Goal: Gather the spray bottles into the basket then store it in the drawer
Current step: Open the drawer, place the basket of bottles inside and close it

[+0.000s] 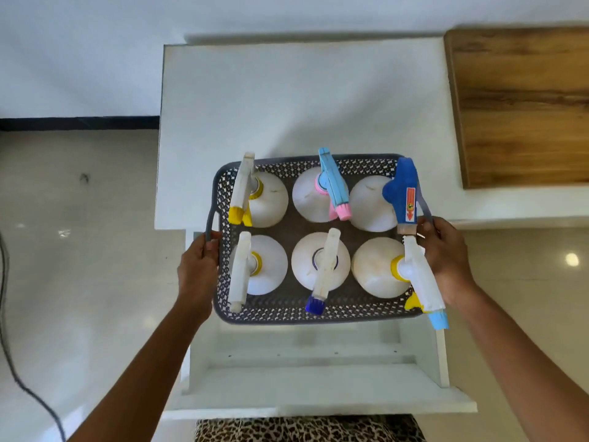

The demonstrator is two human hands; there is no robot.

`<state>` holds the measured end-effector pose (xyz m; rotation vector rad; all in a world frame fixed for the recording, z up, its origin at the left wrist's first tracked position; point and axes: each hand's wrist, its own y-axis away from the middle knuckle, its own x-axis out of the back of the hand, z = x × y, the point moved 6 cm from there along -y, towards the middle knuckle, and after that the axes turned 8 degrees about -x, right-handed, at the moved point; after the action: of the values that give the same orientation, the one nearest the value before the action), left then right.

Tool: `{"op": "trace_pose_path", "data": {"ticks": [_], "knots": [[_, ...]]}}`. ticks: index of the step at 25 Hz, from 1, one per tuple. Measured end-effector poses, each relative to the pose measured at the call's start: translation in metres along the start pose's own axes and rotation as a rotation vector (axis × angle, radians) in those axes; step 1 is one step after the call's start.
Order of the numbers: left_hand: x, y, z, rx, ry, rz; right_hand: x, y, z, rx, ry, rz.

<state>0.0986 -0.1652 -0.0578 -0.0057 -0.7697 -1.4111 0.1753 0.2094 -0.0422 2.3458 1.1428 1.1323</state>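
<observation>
- Leopard-print fabric [307, 429] sits at the bottom edge of the head view, closest to you, just under the drawer front.
- Your open white drawer [314, 374] is pulled out toward you; its bare floor shows below the basket.
- Your two forearms reach forward from the lower corners, one on each side of the drawer.
- Your left hand [198, 269] is closed around the grey loop handle [211, 223] on the basket's left end, fingers wrapped over it.
- Your right hand [446, 260] is clamped on the handle at the basket's right end; the handle itself is mostly hidden behind the hand and a sprayer head.
- The grey lattice basket [287, 309] spans the front edge of the white cabinet top [287, 100] and the open drawer. You cannot tell from this angle whether it rests on the top or is lifted.
- Six white spray bottles stand upright in the basket, three behind, three in front.
- Back row: white-and-yellow trigger [241, 189], light blue and pink trigger [333, 183], dark blue trigger [404, 189].
- Front row: white trigger [239, 271], white trigger with dark blue nozzle [323, 272], white trigger with light blue nozzle [422, 279] overhanging the right rim.
- A wooden board [522, 103] lies to the right, well apart from the basket.
- A dark cable [19, 371] runs across the pale floor at left.
</observation>
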Motion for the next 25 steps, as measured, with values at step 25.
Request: {"op": "trace_pose_path", "data": {"ticks": [25], "knots": [[-0.068,0.018,-0.224,0.233,-0.096,-0.072,-0.087,-0.027,0.227,-0.269,0.064,-0.104]]}}
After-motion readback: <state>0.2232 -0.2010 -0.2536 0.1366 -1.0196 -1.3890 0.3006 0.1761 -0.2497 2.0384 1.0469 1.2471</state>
